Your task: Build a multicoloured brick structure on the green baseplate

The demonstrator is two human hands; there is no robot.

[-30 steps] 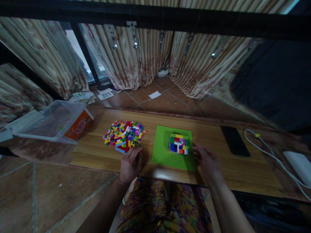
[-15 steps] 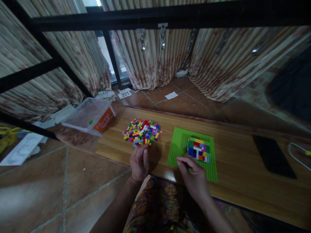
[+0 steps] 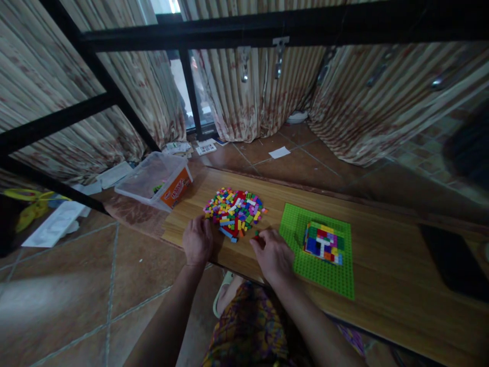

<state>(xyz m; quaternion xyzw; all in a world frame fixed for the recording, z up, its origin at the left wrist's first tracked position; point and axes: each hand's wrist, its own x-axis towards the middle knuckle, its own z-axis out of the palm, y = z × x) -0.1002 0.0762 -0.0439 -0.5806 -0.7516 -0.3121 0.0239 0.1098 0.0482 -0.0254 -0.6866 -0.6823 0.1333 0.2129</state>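
A heap of colourful toy bricks (image 3: 237, 206) lies on the wooden bench. At its near left edge is my left hand (image 3: 197, 240), its fingers curled down and closed; whatever they hold is hidden. My right hand (image 3: 273, 256) is right of the heap, with thumb and forefinger closing around a small green and red toy brick (image 3: 256, 234). Just beyond that hand lies a green baseplate (image 3: 328, 280). On it stands a low, multicoloured brick block (image 3: 324, 242) with a white piece and a dark gap on top.
A clear plastic box (image 3: 141, 176) with an orange label sits past the bench's left end. Toward the right of the bench (image 3: 385, 265) lies a dark flat object (image 3: 453, 260). Papers (image 3: 279, 152) lie on the tiled floor before the curtains, and a black metal bar crosses above.
My left hand has moved left to the heap's edge. My right hand has left the baseplate's front and moved left to the small green and red brick. The view has shifted slightly.
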